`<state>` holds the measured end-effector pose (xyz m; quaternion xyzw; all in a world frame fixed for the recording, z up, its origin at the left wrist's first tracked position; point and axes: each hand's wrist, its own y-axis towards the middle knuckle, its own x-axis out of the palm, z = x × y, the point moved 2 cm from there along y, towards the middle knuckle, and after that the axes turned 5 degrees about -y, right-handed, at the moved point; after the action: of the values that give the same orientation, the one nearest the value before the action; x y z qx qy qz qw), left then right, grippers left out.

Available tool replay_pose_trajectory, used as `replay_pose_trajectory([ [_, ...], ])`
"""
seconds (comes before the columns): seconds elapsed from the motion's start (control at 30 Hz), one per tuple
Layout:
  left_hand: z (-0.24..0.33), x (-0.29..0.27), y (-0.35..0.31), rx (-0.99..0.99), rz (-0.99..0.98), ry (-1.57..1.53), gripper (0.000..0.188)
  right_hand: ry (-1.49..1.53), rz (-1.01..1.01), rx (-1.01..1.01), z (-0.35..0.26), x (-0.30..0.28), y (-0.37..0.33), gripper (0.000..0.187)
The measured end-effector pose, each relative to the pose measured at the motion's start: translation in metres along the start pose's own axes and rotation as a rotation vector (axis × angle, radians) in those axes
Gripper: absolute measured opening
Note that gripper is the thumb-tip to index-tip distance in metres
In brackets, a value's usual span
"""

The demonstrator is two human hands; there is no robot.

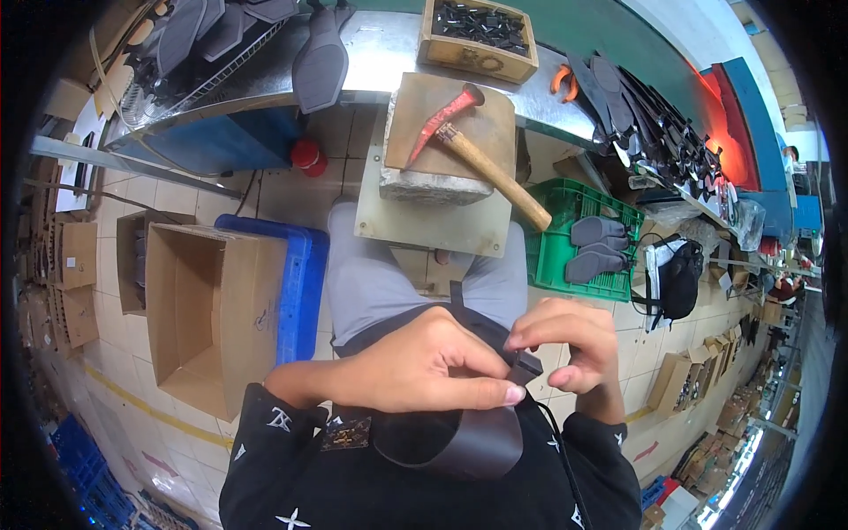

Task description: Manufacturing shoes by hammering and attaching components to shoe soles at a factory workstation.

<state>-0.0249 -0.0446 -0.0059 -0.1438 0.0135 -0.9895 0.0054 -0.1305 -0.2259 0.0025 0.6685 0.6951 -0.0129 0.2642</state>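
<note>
Light bright, fairly even, cool-white; sheen on metal bench (378, 55), far side; orange-red glow (723, 146) at far right, warmest light in view; bright strip (747, 475) by near right rim washed out; pale glare on floor tiles (181, 481), near left; soft shadow under bench; black sweater (397, 495) dark, fold detail mostly lost; hammer (481, 163), left hand (428, 362) and right hand (579, 340) reasonably sharp; strong fisheye, bench edge bowed; cartons (79, 258) at left rim soft, squeezed; corners fall to black

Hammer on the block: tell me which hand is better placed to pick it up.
The right hand, probably: it looks nearer the end of the hammer, whose handle slants toward that side, while the left hand pinches a small dark piece.
</note>
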Motion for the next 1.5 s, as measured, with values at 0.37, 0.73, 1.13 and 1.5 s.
replay_pose_trajectory([
  [0.37,-0.010,0.003,-0.002,0.181,-0.258,-0.169,0.018,0.124,-0.642,-0.251,-0.023,-0.005,0.048,0.027],
  [0.73,-0.024,-0.003,-0.012,0.373,-0.328,-0.208,0.019,0.070,-0.692,-0.270,-0.034,0.014,0.066,0.027],
  [1.13,-0.023,-0.006,-0.028,0.397,-0.251,-0.161,0.016,0.207,-0.704,-0.260,-0.022,0.025,0.072,0.025],
  [1.5,0.000,-0.017,-0.017,0.195,0.105,-0.046,0.027,0.305,-0.169,0.181,-0.001,0.019,0.042,0.052],
])
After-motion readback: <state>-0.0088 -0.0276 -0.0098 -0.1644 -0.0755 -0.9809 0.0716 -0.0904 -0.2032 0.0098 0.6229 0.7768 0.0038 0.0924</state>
